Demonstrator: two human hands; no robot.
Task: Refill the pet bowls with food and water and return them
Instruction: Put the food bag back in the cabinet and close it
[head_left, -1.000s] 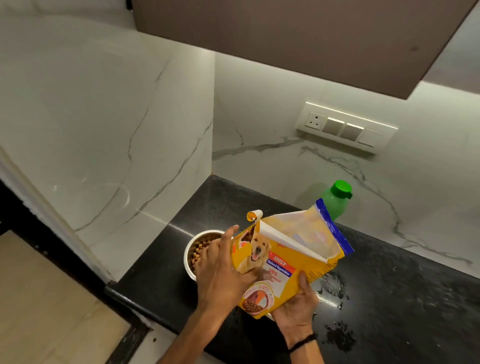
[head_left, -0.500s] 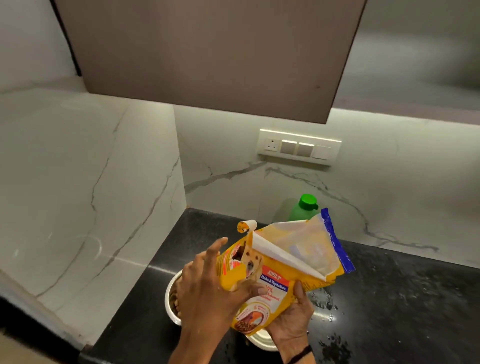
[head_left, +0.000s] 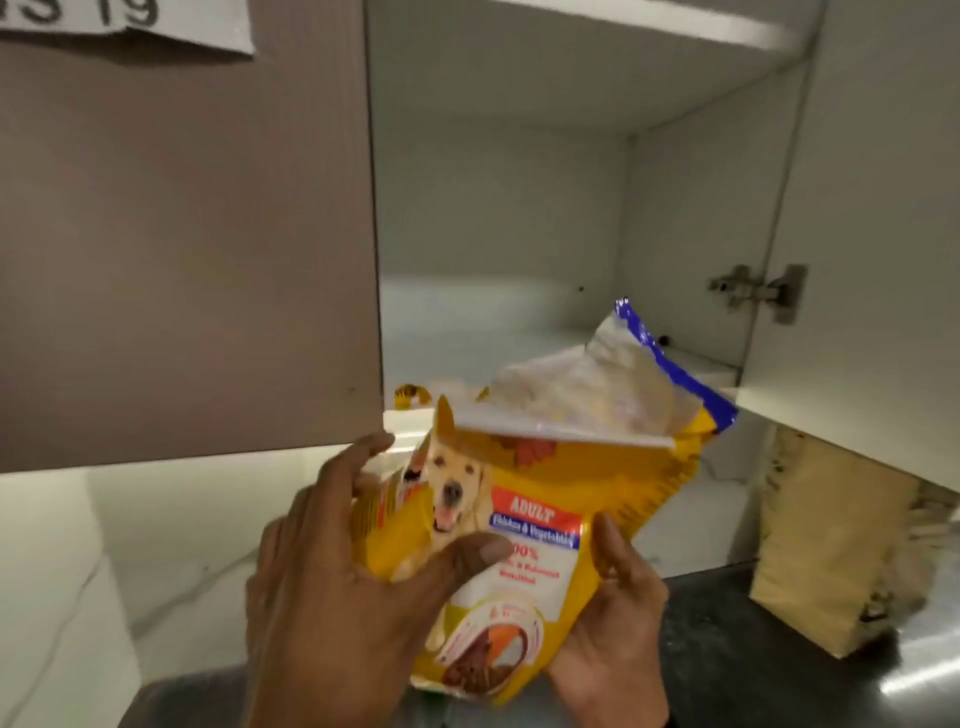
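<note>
L hand (head_left: 332, 582) & R hand (head_left: 610, 623) both grip yellow plastic dog-food bag (head_left: 524, 519), top flap open, frame centre, held before open white wall cabinet (head_left: 498, 218), upper right.

Dim, soft light here. The cabinet door (head_left: 182, 234) sits in flat shadow, the open shelf (head_left: 493, 353) pale grey; a brighter wash falls on the wall (head_left: 171, 509) beneath. White glare streaks the countertop (head_left: 924, 670) far right. My food bag (head_left: 545, 499) is motion-smeared, its print fuzzy.
</note>
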